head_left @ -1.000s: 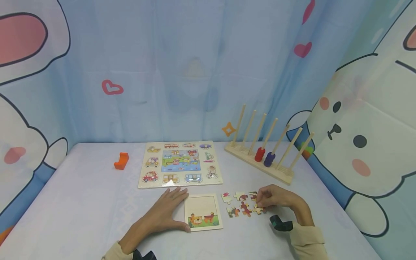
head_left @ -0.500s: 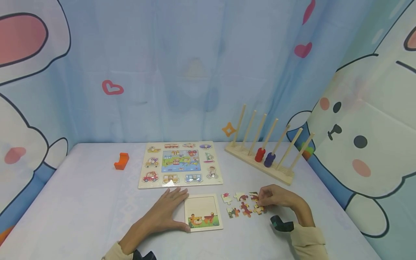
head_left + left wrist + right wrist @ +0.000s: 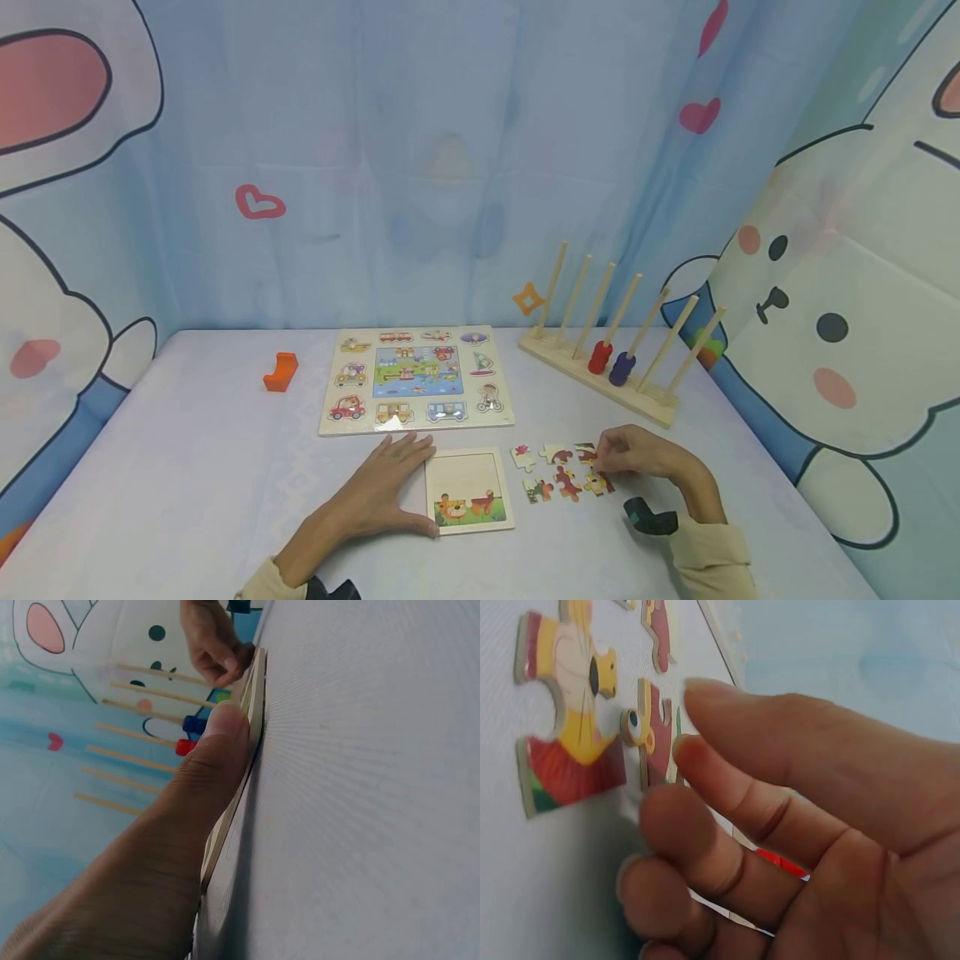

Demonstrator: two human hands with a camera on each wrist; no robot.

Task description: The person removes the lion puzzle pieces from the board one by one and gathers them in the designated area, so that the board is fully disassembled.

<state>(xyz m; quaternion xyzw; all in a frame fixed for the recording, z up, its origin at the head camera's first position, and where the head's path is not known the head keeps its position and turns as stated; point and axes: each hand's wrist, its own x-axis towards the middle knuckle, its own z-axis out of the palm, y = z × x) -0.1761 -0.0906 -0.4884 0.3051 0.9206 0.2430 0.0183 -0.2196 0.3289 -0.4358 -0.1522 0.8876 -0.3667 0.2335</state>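
Place: children's play area, home or nursery unclear
Curtain [image 3: 442,92]: blue, printed with cartoon animals [image 3: 892,317] and hearts [image 3: 699,116]
Table [image 3: 202,500]: covered in white cloth [image 3: 367,787]
On top: small jigsaw [image 3: 468,471], picture board [image 3: 417,371], peg toy [image 3: 585,369], orange block [image 3: 279,375]

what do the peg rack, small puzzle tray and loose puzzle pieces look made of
Peg rack: probably bare wood, pale tan and matt throughout.
Small puzzle tray: likely wood or fibreboard, smooth, with plain tan edges.
Loose puzzle pieces: perhaps thin wood or card; smooth printed faces, pale unprinted edges.
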